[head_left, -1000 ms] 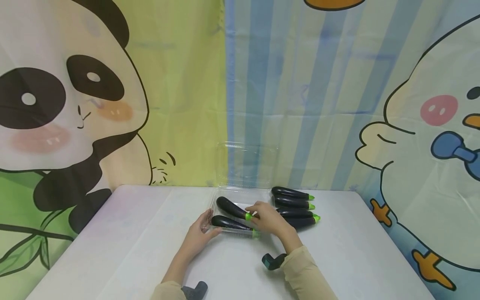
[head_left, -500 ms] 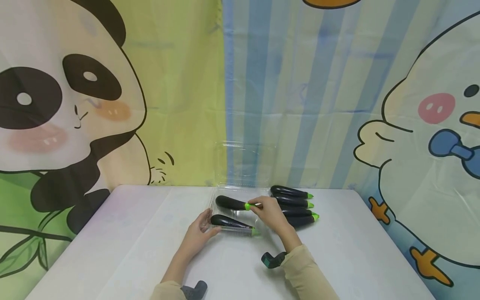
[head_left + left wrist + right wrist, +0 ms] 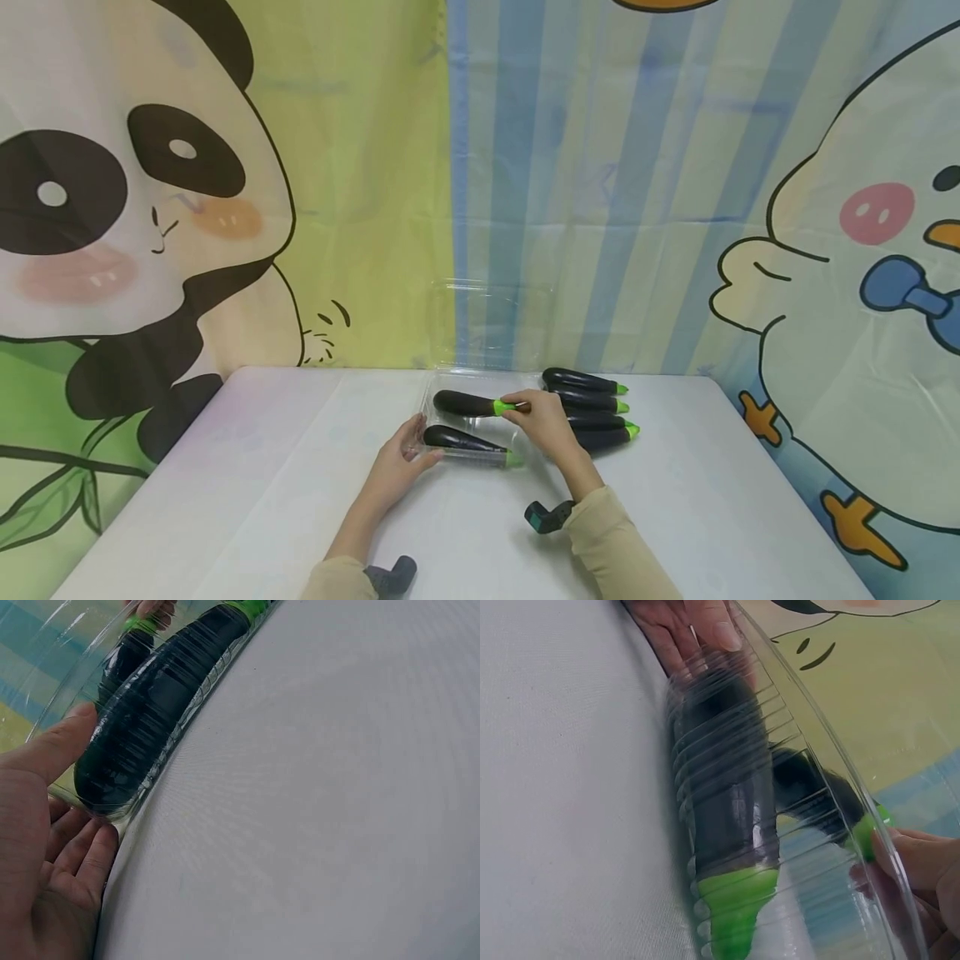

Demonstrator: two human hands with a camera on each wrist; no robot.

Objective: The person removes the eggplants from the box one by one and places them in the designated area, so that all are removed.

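My left hand (image 3: 395,467) grips the near left corner of a clear plastic container (image 3: 487,430), thumb over the rim and fingers outside the wall. A dark purple eggplant (image 3: 459,439) with a green end lies along the container's near wall, seen through the ribbed plastic in the left wrist view. Farther back, my right hand (image 3: 542,419) pinches a second eggplant (image 3: 465,404) by its green stem end. That eggplant points left over the container, nearly level. In the right wrist view, thumb and fingers (image 3: 922,870) close round its green cap (image 3: 866,834).
Beside the container's right side lie several more eggplants (image 3: 581,382), green ends pointing right. The container's transparent lid (image 3: 491,325) stands raised at the back, before a printed curtain (image 3: 390,208). A white tabletop (image 3: 247,467) spreads around, ending at the curtain.
The right hand has moved back slightly, now pinching the rear eggplant's stem. That eggplant has turned from slanting to nearly level, apart from the near one. The left hand stays at the container's corner.
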